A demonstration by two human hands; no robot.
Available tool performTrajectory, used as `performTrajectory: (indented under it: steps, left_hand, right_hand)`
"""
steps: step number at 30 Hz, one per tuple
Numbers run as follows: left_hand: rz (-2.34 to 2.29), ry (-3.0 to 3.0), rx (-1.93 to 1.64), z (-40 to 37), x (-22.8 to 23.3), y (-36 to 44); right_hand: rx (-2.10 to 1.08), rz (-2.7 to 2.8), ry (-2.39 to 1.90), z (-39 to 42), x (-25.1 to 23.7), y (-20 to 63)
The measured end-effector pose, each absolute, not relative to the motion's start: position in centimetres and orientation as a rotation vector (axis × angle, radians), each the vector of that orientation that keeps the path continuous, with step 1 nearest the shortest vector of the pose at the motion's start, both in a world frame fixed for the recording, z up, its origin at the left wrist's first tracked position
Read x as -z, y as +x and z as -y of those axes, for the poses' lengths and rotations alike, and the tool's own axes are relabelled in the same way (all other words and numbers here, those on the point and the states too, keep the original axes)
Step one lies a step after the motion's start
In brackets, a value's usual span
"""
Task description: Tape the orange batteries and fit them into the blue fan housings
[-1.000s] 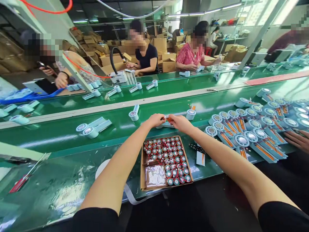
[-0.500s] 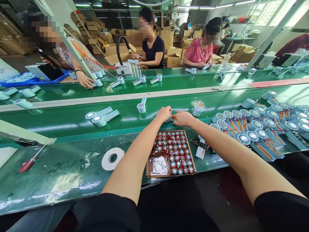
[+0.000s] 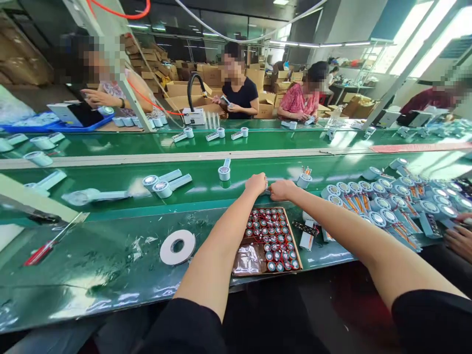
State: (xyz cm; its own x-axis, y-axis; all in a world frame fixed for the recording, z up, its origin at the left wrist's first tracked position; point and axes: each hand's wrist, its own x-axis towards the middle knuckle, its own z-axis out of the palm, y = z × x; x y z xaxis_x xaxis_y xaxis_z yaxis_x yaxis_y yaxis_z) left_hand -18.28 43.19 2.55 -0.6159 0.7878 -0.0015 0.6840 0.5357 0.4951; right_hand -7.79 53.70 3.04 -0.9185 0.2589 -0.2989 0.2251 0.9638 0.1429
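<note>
Pinched together, the left hand (image 3: 257, 183) and right hand (image 3: 280, 189) meet fingertip to fingertip over a small part on the green belt (image 3: 110, 196), too hidden between the fingers to make out. Just below the hands lies a cardboard tray (image 3: 297, 255) of small round motors with red wires; to the left a white tape roll (image 3: 177, 247), to the right a crowd of pale blue fan housings (image 3: 372, 201).

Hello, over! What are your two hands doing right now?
Left hand and right hand pinched together on a small part, mostly hidden. Box of small round parts just below. Roll of tape off left, nothing blocking.
</note>
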Motion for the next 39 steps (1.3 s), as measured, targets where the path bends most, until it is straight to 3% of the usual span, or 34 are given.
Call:
performTrajectory:
  steps: [3, 7, 12, 14, 18, 22, 25, 29, 35, 39]
  left_hand:
    - [-2.553, 1.302, -0.821, -37.0, -3.4, -17.8]
    - [-2.716, 1.221, -0.929, -21.1, -1.9, -16.1]
    - [-2.816, 1.421, -0.52, -3.7, 3.2, -14.7]
    - [-2.855, 1.509, -0.39, -1.3, 4.5, -13.9]
    - [-3.041, 1.6, -0.496, -2.9, 2.7, -9.6]
    - [-3.036, 1.836, -0.731, -6.1, -0.9, -5.0]
    - [-3.018, 1.75, -0.914, -6.7, -1.2, -4.8]
    - [-2.96, 1.218, -1.201, -6.1, 1.3, -6.4]
    - [-2.932, 1.232, -1.254, -6.7, 3.6, -4.6]
    - [-2.914, 1.319, -1.245, -7.4, 3.1, -3.2]
  right_hand:
    - [-0.163, -2.823, 0.346, -54.7, -3.2, -7.0]
    - [-0.092, -3.009, 0.405, -56.4, -3.4, -5.1]
    - [0.108, -3.269, 0.36, -53.1, -4.0, -2.2]
    - [0.383, -3.32, 0.243, -49.2, -4.4, -0.3]
    - [1.364, -2.919, 0.031, -39.4, -4.9, 4.6]
    - [1.747, -2.287, -0.137, -31.8, -4.0, 8.5]
    - [1.575, -2.265, -0.392, -28.9, -3.2, 10.4]
    - [0.811, -2.55, -0.615, -29.3, -3.6, 10.6]
    - [0.484, -3.135, -0.091, -35.1, -6.6, 3.4]
    - [0.05, -3.181, -0.251, -37.7, -6.9, -0.1]
